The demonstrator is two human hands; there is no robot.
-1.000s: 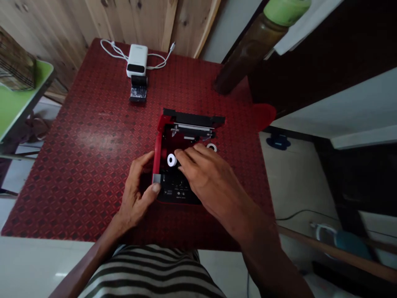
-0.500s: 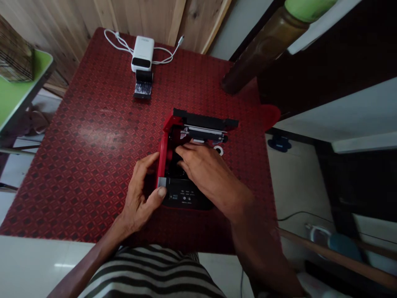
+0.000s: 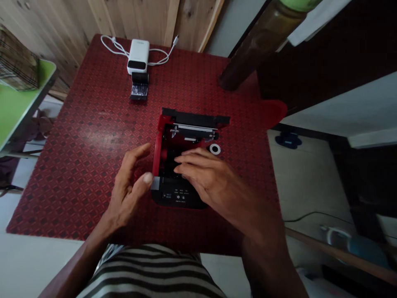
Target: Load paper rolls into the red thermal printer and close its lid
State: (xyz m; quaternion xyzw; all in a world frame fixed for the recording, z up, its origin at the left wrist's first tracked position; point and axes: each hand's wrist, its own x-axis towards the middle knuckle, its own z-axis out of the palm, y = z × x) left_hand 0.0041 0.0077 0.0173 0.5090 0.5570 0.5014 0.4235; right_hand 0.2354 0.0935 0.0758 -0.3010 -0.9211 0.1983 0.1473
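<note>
- left hand (image 3: pixel 128 188), 9 o'clock, fingers free, placed likely for steadying red machine (image 3: pixel 157 161)
- right hand (image 3: pixel 209 176), 4 o'clock: can't tell grip
- lid (image 3: pixel 197 119) up, presumably for access

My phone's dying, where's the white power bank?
In the head view, the white power bank sits left of centre near the table's far edge, directly behind the black roll.

Both bare forearms (image 3: pixel 79 254) cross the near edge of the surface (image 3: pixel 93 165), angling inward. The left hand (image 3: pixel 124 194) is spread, its thumb apart from the bent index finger, both tips directed toward the right edge. The right hand (image 3: pixel 211 176) shows its back, fingers extended toward the left edge, tips slightly parted, thumb hidden beneath.
</note>
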